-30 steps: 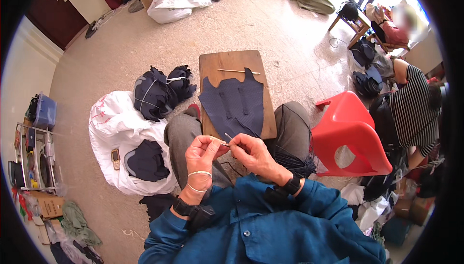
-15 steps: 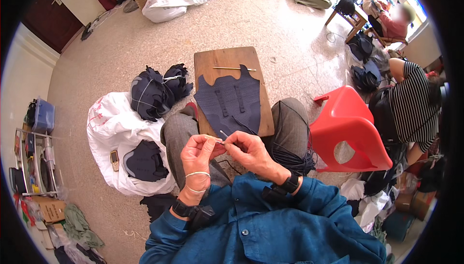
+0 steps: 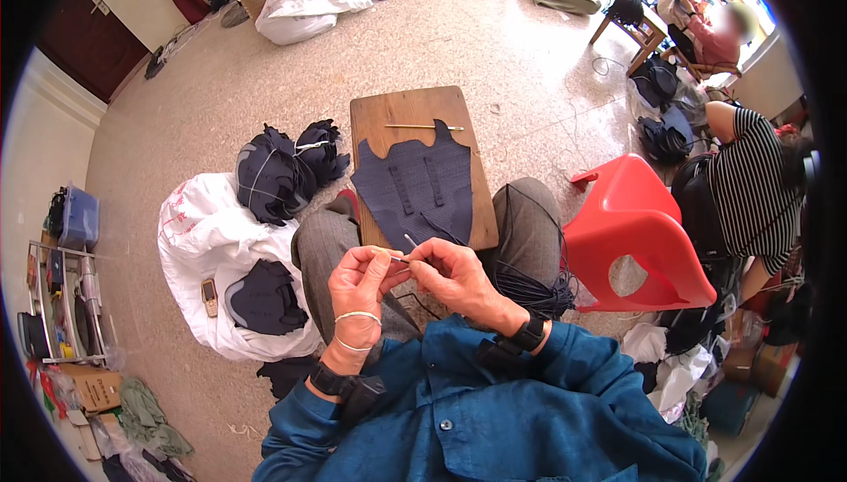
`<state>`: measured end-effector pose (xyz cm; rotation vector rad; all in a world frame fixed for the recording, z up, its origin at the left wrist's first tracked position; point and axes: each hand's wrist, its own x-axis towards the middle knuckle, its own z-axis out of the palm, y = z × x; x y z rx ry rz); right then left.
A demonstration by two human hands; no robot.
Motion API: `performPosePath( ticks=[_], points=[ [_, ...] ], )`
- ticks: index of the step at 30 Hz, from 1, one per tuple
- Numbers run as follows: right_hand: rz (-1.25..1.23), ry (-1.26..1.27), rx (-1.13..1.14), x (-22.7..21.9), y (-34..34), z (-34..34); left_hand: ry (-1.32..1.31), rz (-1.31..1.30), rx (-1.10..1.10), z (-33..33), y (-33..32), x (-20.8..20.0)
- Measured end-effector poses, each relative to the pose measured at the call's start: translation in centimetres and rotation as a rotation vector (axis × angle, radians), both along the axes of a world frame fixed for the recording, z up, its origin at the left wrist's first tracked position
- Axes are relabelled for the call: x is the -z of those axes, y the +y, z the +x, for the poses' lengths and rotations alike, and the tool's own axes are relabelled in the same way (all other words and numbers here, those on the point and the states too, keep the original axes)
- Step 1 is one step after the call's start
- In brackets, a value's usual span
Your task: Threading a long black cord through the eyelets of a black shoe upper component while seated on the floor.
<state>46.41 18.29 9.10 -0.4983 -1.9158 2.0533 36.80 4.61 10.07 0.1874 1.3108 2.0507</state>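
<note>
In front of my chest, my left hand (image 3: 360,281) pinches something thin and small between thumb and forefinger. Close beside it, my right hand (image 3: 459,277) is closed on a thin silvery needle-like rod (image 3: 409,240), whose tip sticks up past the fingers. The fingers hide where the two held pieces meet. Beyond my hands, a dark blue fabric piece (image 3: 419,177), cut like a shoe upper with two black strips, lies flat on a wooden stool (image 3: 481,208). A slim brass-coloured tool (image 3: 422,127) rests on the stool's far part.
Dark cord (image 3: 543,292) hangs by my right knee, near a red plastic stool (image 3: 631,230). To the left, a white sack (image 3: 198,226) bears a phone (image 3: 209,297) and dark cut pieces (image 3: 263,297). Tied bundles (image 3: 273,169) stand behind. A person in stripes (image 3: 750,186) sits right.
My hands stay almost in place, and the fingers shift slightly around the thin rod. The whole view has moved a little; the fabric piece lies as before.
</note>
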Motion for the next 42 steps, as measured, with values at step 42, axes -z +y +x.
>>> performPosePath(
  ticks=[42],
  points=[
    [0.06, -0.039, -0.014, 0.0, 0.3, -0.3, 0.028, 0.008, -0.05, 0.9, 0.6, 1.2]
  ],
)
